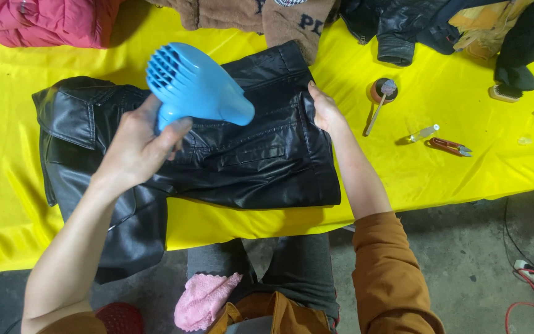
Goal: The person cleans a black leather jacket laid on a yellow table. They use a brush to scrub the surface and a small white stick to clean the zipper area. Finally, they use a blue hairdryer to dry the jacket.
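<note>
A black leather jacket lies folded on a yellow table cover. My left hand is wrapped around the handle of a blue hair dryer, which hangs above the jacket with its nozzle pointing right and down at the leather. My right hand rests on the jacket's right edge, fingers closed over the fold there.
To the right lie a small round tin with a brush, a small clear bottle and red snips. More jackets are piled along the far edge: pink, brown, black. A pink cloth sits on my lap.
</note>
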